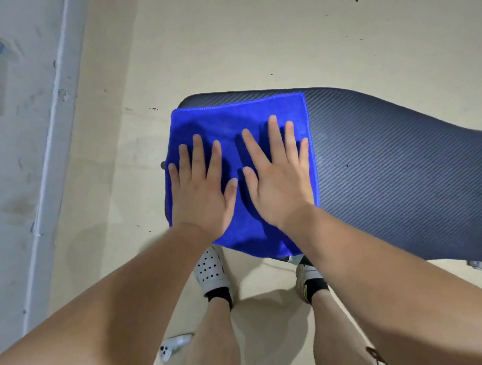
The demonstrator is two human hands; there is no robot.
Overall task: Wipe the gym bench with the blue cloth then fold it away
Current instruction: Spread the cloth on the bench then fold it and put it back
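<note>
Blue cloth (230,121) spread on gym bench (389,173), left hand (201,196) and right hand (279,185) pressing flat, fingers (273,132) straight

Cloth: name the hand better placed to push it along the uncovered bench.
Right, probably. The right hand lies flat by the cloth's edge bordering bare bench; the left hand presses the end side.

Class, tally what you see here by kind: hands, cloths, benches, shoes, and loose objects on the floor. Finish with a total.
Hands: 2, left hand and right hand
Cloths: 1, blue cloth
Benches: 1, bench
Shoes: 2, left shoe and right shoe
Loose objects on the floor: 1, white gadget
Total: 7
</note>
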